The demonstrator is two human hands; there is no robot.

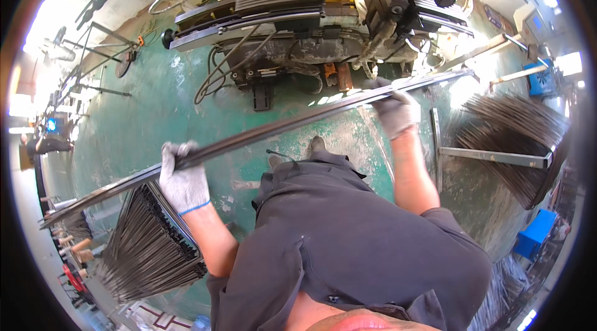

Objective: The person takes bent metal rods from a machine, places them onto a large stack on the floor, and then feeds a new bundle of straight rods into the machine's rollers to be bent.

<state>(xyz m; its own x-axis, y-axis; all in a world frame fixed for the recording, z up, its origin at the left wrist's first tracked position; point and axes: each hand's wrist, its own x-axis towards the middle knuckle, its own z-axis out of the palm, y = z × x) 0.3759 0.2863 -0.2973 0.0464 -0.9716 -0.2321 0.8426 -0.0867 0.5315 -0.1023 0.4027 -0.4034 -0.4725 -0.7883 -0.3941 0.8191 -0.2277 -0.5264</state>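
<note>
I hold a long, dark metal bar [273, 129] slantwise in front of me, above the green floor [155, 107] and between my body and the machine [280, 36]. My left grip [185, 175], gloved in pale knit, is curled round it toward one side; my right grip [398, 113], gloved too, looks closed on it toward the other. I'd say they sit that wide apart because so long a piece would dip or swing from a single hold. A bundle of bars [149, 244] lies down by my left, and a second stack [513, 138] sits to my right by a metal frame [494, 156], each laid lengthwise, probably to keep the pieces together. I can't tell whether I have one grooved length or several nested strips. My right fingertips are dark and blurred, both palms are hidden, and the bar's ends thin out toward the curved rim. The machine's top is cut off, and my clothing covers much of my shoes [318, 143].
</note>
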